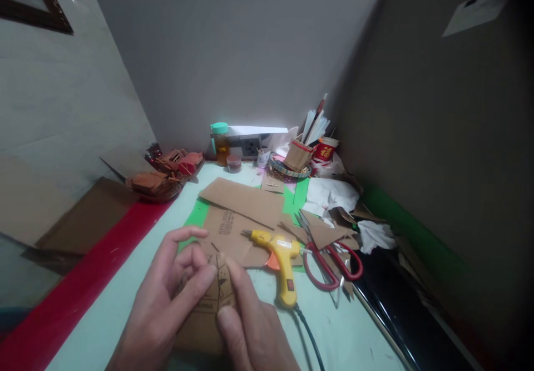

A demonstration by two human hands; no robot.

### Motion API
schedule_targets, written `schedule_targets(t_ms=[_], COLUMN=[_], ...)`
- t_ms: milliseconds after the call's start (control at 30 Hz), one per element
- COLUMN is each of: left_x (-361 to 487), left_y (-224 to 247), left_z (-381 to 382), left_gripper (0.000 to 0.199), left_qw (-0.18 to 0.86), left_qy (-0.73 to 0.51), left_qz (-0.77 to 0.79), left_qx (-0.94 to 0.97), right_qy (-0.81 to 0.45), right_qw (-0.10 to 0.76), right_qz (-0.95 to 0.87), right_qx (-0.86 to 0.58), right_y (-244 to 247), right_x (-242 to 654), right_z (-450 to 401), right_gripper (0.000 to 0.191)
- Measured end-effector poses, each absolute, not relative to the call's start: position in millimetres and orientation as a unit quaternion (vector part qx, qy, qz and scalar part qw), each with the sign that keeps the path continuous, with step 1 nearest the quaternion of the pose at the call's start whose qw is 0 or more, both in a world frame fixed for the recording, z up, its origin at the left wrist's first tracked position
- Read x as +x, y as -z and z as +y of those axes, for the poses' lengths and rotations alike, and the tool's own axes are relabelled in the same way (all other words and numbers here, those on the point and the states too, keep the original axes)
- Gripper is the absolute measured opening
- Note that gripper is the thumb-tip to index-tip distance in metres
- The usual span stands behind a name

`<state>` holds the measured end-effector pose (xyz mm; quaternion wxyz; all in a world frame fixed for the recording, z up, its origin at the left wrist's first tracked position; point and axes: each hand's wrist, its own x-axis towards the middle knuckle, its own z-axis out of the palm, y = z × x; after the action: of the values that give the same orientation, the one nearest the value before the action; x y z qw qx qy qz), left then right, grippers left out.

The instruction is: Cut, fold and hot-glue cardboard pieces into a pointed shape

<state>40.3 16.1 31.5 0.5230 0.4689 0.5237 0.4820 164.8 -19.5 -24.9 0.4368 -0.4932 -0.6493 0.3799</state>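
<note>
Both hands meet at the near middle of the table around a small brown cardboard piece (224, 287) with dark printed lines. My left hand (171, 298) pinches its left side, thumb on top and index finger stretched out past it. On the right edge, my right hand (248, 315) grips with thumb and fingers. A larger brown cardboard part (200, 332) shows beneath. Just to the right lies a yellow glue gun (283, 254), its nozzle pointing left. Flat cardboard sheets (246, 198) lie beyond the hands.
Red-handled scissors (321, 265) rest among cardboard scraps right of the glue gun. Its black cord (309, 335) runs to the near edge. At the back stand a bottle (221, 146), a small jar (234, 163) and a cardboard holder (298, 155) with sticks. Reddish-brown models (154, 184) sit back left.
</note>
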Motion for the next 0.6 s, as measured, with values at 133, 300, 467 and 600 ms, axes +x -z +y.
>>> schedule_targets(t_ms=[133,300,467,600], left_x=[38.6,37.7,35.0,36.1], left_y=[-28.0,-27.0,-23.2,-21.3], left_z=[15.2,13.1,13.4,11.6], left_gripper=[0.033,0.031,0.021,0.015], left_qw=[0.493,0.481,0.447,0.425], left_qy=[-0.485,-0.494,-0.506,-0.502], left_qz=[0.524,0.517,0.512,0.518], left_qx=[0.496,0.507,0.531,0.546], right_qy=[-0.366,-0.357,-0.349,-0.376], right_qw=[0.465,0.482,0.523,0.497], right_qz=[-0.651,-0.652,-0.643,-0.643], right_qx=[-0.475,-0.465,-0.439,-0.446], right_y=[28.4,36.5,39.2,30.8], right_x=[162.1,159.7,161.1,164.2], right_z=[-16.9,-15.6,-17.2,-19.7], right_gripper=[0.057,0.058,0.057,0.058])
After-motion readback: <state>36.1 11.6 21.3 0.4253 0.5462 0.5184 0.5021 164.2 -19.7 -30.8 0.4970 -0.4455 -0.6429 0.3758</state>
